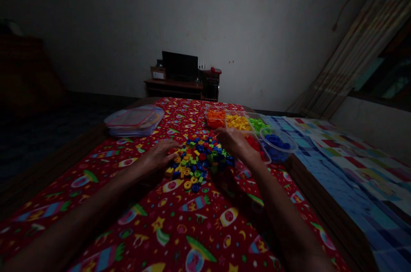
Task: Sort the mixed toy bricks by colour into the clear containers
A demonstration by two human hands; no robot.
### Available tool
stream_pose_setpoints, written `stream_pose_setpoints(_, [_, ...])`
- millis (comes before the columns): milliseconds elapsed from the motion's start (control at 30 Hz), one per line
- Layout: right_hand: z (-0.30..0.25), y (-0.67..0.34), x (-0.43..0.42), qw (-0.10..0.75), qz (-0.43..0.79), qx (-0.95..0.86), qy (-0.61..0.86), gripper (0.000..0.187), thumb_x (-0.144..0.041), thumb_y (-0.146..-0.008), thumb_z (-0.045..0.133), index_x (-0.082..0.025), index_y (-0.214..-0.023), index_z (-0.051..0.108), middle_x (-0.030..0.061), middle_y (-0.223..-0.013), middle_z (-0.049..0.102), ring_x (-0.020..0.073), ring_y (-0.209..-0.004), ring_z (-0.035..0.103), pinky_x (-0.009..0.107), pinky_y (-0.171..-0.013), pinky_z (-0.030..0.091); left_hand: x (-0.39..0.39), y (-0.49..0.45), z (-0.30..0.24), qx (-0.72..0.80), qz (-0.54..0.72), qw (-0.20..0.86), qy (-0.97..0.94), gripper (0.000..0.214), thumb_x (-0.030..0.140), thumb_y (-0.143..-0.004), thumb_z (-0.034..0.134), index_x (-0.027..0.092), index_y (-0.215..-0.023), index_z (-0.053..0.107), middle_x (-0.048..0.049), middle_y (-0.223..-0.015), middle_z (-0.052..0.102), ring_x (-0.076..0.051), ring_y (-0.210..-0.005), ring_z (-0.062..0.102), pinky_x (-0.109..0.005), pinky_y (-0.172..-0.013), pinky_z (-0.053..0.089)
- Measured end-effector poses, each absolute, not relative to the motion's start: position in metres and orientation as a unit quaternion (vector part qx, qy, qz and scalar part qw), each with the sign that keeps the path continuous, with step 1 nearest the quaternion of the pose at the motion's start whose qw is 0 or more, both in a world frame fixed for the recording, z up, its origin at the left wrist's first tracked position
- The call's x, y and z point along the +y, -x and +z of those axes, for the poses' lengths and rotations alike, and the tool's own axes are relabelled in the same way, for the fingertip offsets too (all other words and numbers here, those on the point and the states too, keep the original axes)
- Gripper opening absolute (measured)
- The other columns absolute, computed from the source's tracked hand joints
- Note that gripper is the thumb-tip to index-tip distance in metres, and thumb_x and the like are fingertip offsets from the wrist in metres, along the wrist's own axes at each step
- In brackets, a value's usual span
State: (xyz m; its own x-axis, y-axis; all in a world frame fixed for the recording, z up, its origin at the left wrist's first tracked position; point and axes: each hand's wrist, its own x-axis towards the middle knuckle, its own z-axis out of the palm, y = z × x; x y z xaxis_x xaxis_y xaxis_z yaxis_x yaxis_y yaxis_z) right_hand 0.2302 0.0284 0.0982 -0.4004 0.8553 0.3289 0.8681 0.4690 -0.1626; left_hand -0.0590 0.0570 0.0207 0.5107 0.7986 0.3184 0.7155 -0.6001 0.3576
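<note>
A loose pile of small plastic building blocks (195,158) in blue, yellow, green, red and orange lies on a red patterned cloth (205,225). My left hand (160,154) rests at the pile's left edge, fingers stretched out and apart, tips touching the blocks. Above the pile's right side, my right hand (236,141) is raised with fingers drawn together; whatever they hold, if anything, cannot be made out. Close behind it are clear tubs of orange pieces (215,118), yellow pieces (238,122), green pieces (257,125), red pieces (255,145) and blue pieces (276,141).
Stacked clear lids (135,121) lie at the cloth's far left. A bed with a checked cover (346,169) borders the right side, past a dark wooden edge (327,212). Against the far wall, a monitor (180,65) stands on a low desk (175,85).
</note>
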Motion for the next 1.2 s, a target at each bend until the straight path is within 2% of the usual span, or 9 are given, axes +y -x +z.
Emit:
stream_pose_setpoints(133, [0.062, -0.193, 0.019, 0.122, -0.011, -0.904, 0.409, 0.019, -0.012, -0.087, 0.047, -0.016, -0.092, 0.065, 0.0067, -0.08, 0.063, 0.0147, -0.073, 0.054, 0.025, -0.066, 0.036, 0.056, 0.064, 0.026, 0.476, 0.162, 0.146, -0.852, 0.032, 0.035, -0.077, 0.054, 0.019, -0.1, 0.07, -0.0068, -0.098, 0.072, -0.022, -0.089, 0.065, -0.029, -0.078, 0.05])
stream_pose_setpoints(233, [0.041, -0.188, 0.019, 0.114, -0.032, -0.917, 0.382, 0.024, -0.004, -0.084, 0.046, -0.014, -0.095, 0.065, 0.0097, -0.091, 0.063, 0.017, -0.088, 0.054, 0.026, -0.077, 0.037, 0.051, 0.06, 0.027, 0.483, 0.14, 0.151, -0.851, 0.033, 0.034, -0.075, 0.056, 0.019, -0.101, 0.069, -0.0055, -0.095, 0.072, -0.022, -0.085, 0.065, -0.027, -0.074, 0.049])
stream_pose_setpoints(467, [0.046, -0.19, 0.024, 0.142, -0.007, -0.903, 0.406, 0.017, -0.012, -0.083, 0.049, -0.013, -0.087, 0.065, 0.0057, -0.075, 0.06, 0.0142, -0.071, 0.05, 0.024, -0.068, 0.037, 0.051, 0.059, 0.028, 0.482, 0.162, 0.139, -0.849, 0.027, 0.034, -0.08, 0.051, 0.02, -0.091, 0.071, -0.0053, -0.091, 0.07, -0.02, -0.084, 0.064, -0.027, -0.075, 0.047])
stream_pose_setpoints(533, [0.052, -0.19, 0.026, 0.177, 0.043, -0.894, 0.41, 0.019, -0.013, -0.08, 0.053, -0.013, -0.092, 0.067, 0.0049, -0.078, 0.063, 0.0136, -0.071, 0.052, 0.024, -0.068, 0.037, 0.05, 0.059, 0.027, 0.476, 0.169, 0.121, -0.855, 0.025, 0.037, -0.08, 0.053, 0.021, -0.086, 0.072, -0.0048, -0.088, 0.067, -0.02, -0.082, 0.062, -0.027, -0.074, 0.047])
stream_pose_setpoints(667, [0.059, -0.19, 0.033, 0.249, 0.215, -0.839, 0.433, 0.039, -0.009, -0.072, 0.05, -0.015, -0.106, 0.069, 0.0027, -0.082, 0.068, 0.0133, -0.07, 0.058, 0.022, -0.065, 0.041, 0.046, 0.057, 0.025, 0.45, 0.172, 0.116, -0.869, 0.023, 0.039, -0.076, 0.061, 0.022, -0.09, 0.07, -0.0046, -0.091, 0.061, -0.018, -0.081, 0.059, -0.027, -0.073, 0.046])
stream_pose_setpoints(767, [0.062, -0.193, 0.04, 0.288, 0.294, -0.797, 0.442, 0.044, -0.007, -0.07, 0.046, -0.015, -0.106, 0.07, 0.0023, -0.085, 0.07, 0.014, -0.072, 0.061, 0.022, -0.065, 0.045, 0.046, 0.055, 0.023, 0.444, 0.173, 0.115, -0.872, 0.022, 0.036, -0.077, 0.06, 0.021, -0.09, 0.068, -0.0041, -0.089, 0.061, -0.018, -0.079, 0.059, -0.027, -0.072, 0.046])
stream_pose_setpoints(933, [0.067, -0.205, 0.042, 0.322, 0.162, -0.796, 0.486, 0.027, -0.015, -0.081, 0.047, -0.012, -0.089, 0.072, 0.0053, -0.082, 0.07, 0.0155, -0.075, 0.061, 0.024, -0.071, 0.044, 0.053, 0.057, 0.021, 0.452, 0.18, 0.123, -0.865, 0.024, 0.036, -0.076, 0.059, 0.02, -0.091, 0.068, -0.0045, -0.089, 0.065, -0.019, -0.081, 0.061, -0.028, -0.072, 0.047])
stream_pose_setpoints(1067, [0.061, -0.212, 0.041, 0.244, 0.043, -0.83, 0.499, 0.021, -0.017, -0.086, 0.049, -0.009, -0.088, 0.068, 0.0085, -0.08, 0.066, 0.0156, -0.073, 0.056, 0.025, -0.068, 0.039, 0.051, 0.054, 0.025, 0.455, 0.205, 0.119, -0.858, 0.026, 0.034, -0.077, 0.057, 0.019, -0.096, 0.068, -0.0057, -0.094, 0.066, -0.019, -0.083, 0.061, -0.028, -0.075, 0.048])
stream_pose_setpoints(1200, [0.051, -0.212, 0.04, 0.177, 0.008, -0.865, 0.469, 0.014, -0.017, -0.084, 0.056, -0.012, -0.094, 0.065, 0.0079, -0.086, 0.063, 0.0149, -0.078, 0.053, 0.024, -0.069, 0.037, 0.044, 0.049, 0.035, 0.436, 0.22, 0.115, -0.865, 0.025, 0.033, -0.082, 0.054, 0.019, -0.098, 0.067, -0.0059, -0.098, 0.066, -0.019, -0.087, 0.061, -0.029, -0.08, 0.047])
